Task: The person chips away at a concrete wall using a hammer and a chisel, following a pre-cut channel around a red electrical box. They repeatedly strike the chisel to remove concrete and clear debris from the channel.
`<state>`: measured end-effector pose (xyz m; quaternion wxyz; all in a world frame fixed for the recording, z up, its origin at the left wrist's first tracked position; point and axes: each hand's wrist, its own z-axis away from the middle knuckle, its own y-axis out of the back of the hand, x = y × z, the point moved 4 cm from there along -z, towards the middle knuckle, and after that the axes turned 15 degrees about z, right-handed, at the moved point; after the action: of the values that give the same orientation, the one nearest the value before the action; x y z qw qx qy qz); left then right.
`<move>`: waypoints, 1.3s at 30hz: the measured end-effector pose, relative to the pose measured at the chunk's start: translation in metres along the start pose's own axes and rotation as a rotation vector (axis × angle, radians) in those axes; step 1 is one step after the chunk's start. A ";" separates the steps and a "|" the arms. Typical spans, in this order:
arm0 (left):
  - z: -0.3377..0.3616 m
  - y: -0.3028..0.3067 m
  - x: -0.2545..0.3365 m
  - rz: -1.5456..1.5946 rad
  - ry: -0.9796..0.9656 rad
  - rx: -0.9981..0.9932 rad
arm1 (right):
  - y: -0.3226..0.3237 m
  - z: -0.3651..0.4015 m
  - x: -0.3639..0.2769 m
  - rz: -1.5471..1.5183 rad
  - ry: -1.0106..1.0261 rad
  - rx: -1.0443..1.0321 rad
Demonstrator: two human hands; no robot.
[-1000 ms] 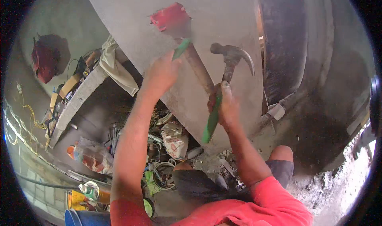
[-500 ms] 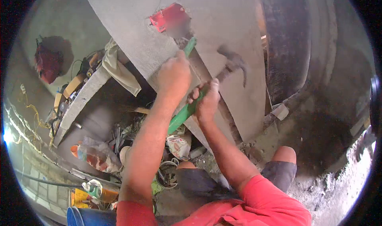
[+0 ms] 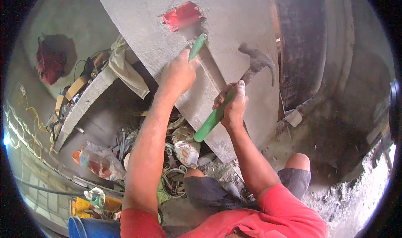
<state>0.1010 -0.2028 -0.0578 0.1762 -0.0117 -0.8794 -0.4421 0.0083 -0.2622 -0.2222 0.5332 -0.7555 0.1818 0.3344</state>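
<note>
Right hand (image 3: 235, 109) is curled tight around a hammer (image 3: 210, 121). It slants through the fist, green end down left, head up right. Left hand (image 3: 180, 74), up and to the left, grips a green stick (image 3: 197, 46). The hammer's head is right of that stick, not touching. Left hand is nearer the red box (image 3: 181, 15).

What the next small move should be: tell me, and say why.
Probably tap the hammer against the exposed end of the green tool. The right hand grips the hammer, its head apart from that tool, while the left hand holds the tool near the groove, one green end sticking out past the fist.
</note>
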 end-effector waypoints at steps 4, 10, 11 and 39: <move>0.000 -0.003 -0.003 -0.011 -0.025 0.007 | -0.019 -0.006 0.001 0.010 0.110 0.017; -0.004 -0.006 0.003 -0.107 -0.018 0.047 | -0.029 -0.026 -0.001 0.187 -0.038 -0.126; -0.002 -0.008 0.005 -0.150 -0.013 0.059 | -0.025 -0.023 0.001 0.129 -0.056 -0.056; 0.011 -0.023 0.005 0.394 -0.053 0.372 | -0.009 -0.022 0.004 -0.018 -0.159 -0.307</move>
<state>0.0892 -0.2085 -0.0804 0.2350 -0.1616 -0.9305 -0.2298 0.0240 -0.2792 -0.2145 0.4272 -0.8009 0.0787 0.4122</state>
